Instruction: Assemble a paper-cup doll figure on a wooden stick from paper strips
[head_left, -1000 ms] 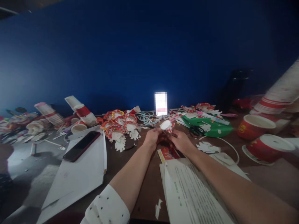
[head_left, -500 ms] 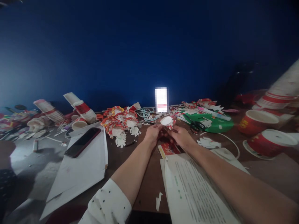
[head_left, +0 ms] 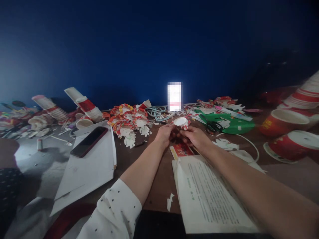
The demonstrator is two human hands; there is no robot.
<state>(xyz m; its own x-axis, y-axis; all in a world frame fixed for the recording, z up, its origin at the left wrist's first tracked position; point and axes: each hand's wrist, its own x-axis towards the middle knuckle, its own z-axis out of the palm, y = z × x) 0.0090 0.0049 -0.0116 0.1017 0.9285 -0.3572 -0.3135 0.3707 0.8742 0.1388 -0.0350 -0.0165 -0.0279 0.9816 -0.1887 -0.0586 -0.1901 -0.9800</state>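
Currently we are holding a small paper piece (head_left: pixel 179 121) over the table (head_left: pixel 158 196), between our two hands and on the near side of a bright, blurred-out rectangle (head_left: pixel 174 96). It is showing a white, rounded face turned partly toward us, rather like the base of a paper cup; red-and-white bits are sticking out along its right and lower edge, their pattern too small to make out. Our left hand (head_left: pixel 164 134) is pinching it with the fingers at its lower left; our right hand (head_left: pixel 198 137) is pinching it likewise at its lower right. The undermost fingers are sitting in shadow, so we cannot tell how they are bent. A red-and-yellow card (head_left: pixel 183 151) is lying below the hands, just beyond a printed booklet (head_left: pixel 211 196). Leftward, a heap of similar red-and-white pieces (head_left: pixel 123 119) is lying; rightward, black scissors (head_left: pixel 213 126) are resting by a green sheet (head_left: pixel 239 122).
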